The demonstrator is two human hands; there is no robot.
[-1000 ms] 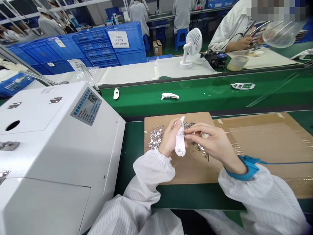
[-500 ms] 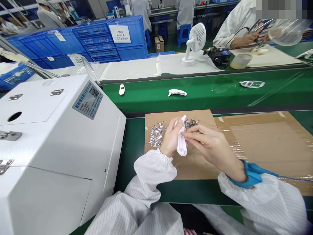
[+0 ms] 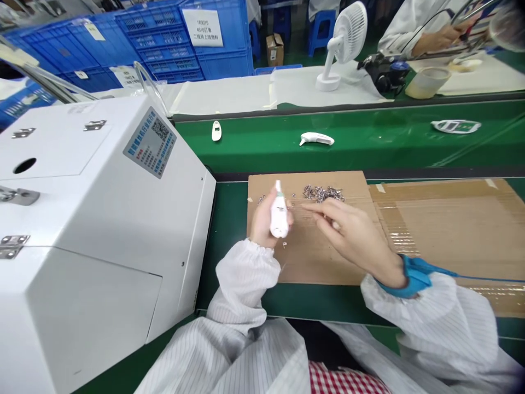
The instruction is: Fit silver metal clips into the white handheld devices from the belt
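Observation:
My left hand (image 3: 262,221) is closed around a slim white plastic device housing (image 3: 279,216), which stands nearly upright with its narrow tip pointing away from me. A greenish patch shows near that tip. To the right, my right hand (image 3: 348,232) hovers over the cardboard, apart from the housing, index finger stretched out and the other fingers loosely bent; I see nothing in it. Beyond it lies a pile of small metal parts (image 3: 323,193). One small metal piece (image 3: 284,244) rests just below the housing. My left hand hides most of another cluster of metal bits (image 3: 261,199).
A white machine (image 3: 110,235) fills the left side. Across the green conveyor (image 3: 254,150) lie a small white part (image 3: 216,131), a curved white housing (image 3: 317,139) and an open white shell (image 3: 456,127). A blue wrist strap (image 3: 412,276) with a cord circles my right wrist.
My right hand has come away from the housing, its pinching fingers now spread. My left hand has shifted left with the housing, now covering the left metal cluster. The camera view has tilted downward.

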